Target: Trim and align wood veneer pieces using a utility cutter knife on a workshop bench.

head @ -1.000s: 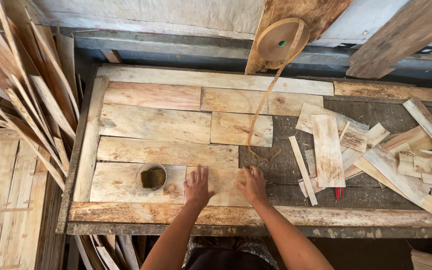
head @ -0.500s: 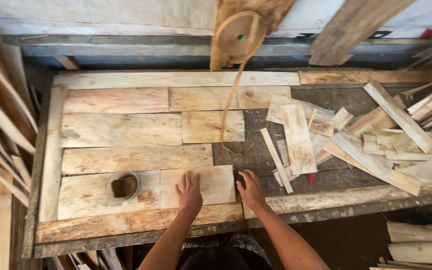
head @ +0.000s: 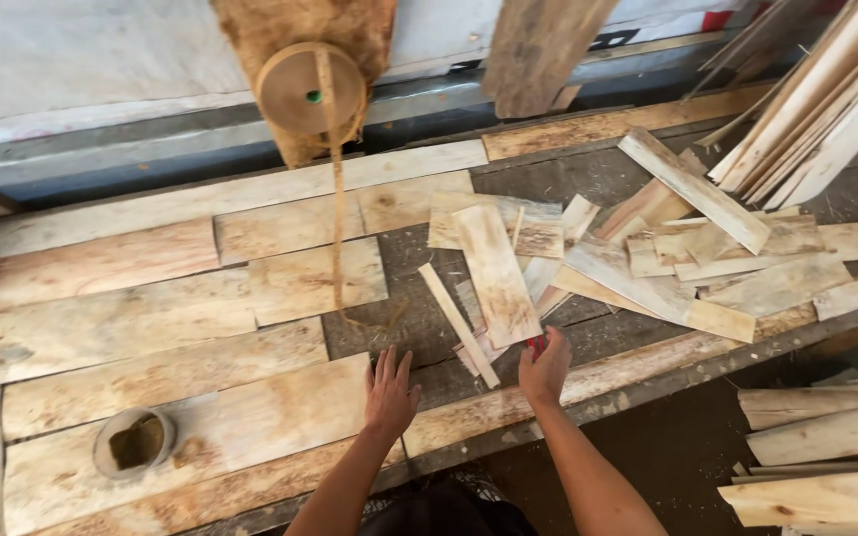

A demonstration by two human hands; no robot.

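Note:
My left hand (head: 390, 391) lies flat with fingers spread on the right end of a pale veneer sheet (head: 250, 417), at the edge of the dark bare bench. My right hand (head: 545, 369) reaches to the lower end of a loose pile of veneer pieces (head: 647, 253), its fingers at a small red object (head: 536, 344) beside a narrow strip (head: 459, 325) and a long sheet (head: 497, 273). It is not clear whether the right hand grips anything. Several veneer sheets (head: 151, 318) lie edge to edge in rows on the bench's left part.
A roll of brown tape (head: 310, 89) hangs at the back, its strand (head: 335, 218) trailing down onto the sheets. A round cup (head: 134, 443) sits on the near left sheet. Long strips lean at the upper right (head: 826, 99). More boards (head: 826, 457) lie low at right.
The view has swung to the right and closer. My right hand has moved away from the laid sheets toward the loose pile; my left hand stays on the near sheet.

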